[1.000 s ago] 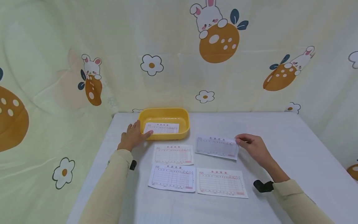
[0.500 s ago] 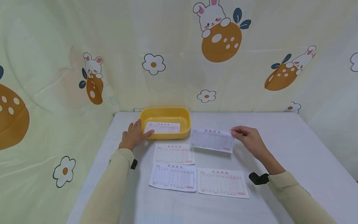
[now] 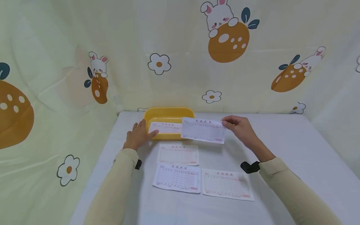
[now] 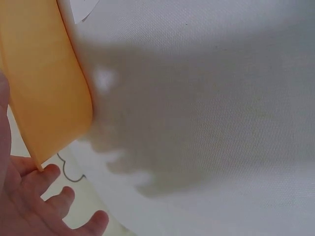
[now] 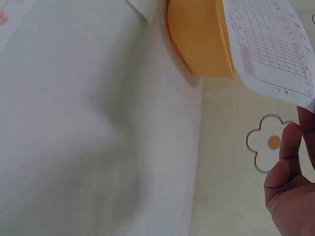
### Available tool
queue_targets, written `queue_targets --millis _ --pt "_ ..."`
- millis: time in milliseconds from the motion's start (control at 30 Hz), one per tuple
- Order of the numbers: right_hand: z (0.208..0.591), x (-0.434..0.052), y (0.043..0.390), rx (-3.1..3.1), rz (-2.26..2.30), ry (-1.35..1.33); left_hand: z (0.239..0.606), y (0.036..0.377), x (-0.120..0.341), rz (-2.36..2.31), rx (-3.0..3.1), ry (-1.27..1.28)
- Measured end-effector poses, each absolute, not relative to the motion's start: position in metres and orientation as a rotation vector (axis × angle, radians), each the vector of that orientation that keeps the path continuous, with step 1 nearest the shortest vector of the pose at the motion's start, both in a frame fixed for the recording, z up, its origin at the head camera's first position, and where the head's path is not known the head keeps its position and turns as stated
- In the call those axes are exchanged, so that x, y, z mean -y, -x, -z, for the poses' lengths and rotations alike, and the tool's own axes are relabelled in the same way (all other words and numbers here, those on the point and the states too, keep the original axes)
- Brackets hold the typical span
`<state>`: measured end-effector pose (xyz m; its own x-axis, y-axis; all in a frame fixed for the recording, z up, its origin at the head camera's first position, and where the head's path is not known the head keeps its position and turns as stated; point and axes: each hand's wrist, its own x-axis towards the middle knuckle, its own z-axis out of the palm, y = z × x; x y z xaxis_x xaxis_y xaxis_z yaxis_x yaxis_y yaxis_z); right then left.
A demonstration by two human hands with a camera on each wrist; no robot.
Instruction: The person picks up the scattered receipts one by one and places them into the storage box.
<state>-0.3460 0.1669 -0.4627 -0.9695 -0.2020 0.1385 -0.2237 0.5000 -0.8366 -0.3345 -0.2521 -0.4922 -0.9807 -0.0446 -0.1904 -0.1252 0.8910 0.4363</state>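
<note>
Slip [image 3: 203,130] carried over, hiding tray [image 3: 168,113] corner

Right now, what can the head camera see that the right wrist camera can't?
Only the head view shows the left hand resting on the yellow plastic tray, a form sheet inside the tray, and three printed paper forms lying flat on the white table. Only the right wrist view shows the tray's outer wall from close beside it. Both show the right hand pinching a printed paper form at the tray.
</note>
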Motion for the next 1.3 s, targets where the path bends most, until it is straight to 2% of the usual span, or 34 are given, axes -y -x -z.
queue_targets --millis 667,1300 --pt "0.43 -0.06 0.384 2.646 -1.548 -0.541 0.491 0.337 0.262 -0.657 -2.912 0.136" --pt "0.453 -0.014 0.411 2.66 -1.549 -0.388 0.496 0.339 0.257 -0.752 -2.938 0.152"
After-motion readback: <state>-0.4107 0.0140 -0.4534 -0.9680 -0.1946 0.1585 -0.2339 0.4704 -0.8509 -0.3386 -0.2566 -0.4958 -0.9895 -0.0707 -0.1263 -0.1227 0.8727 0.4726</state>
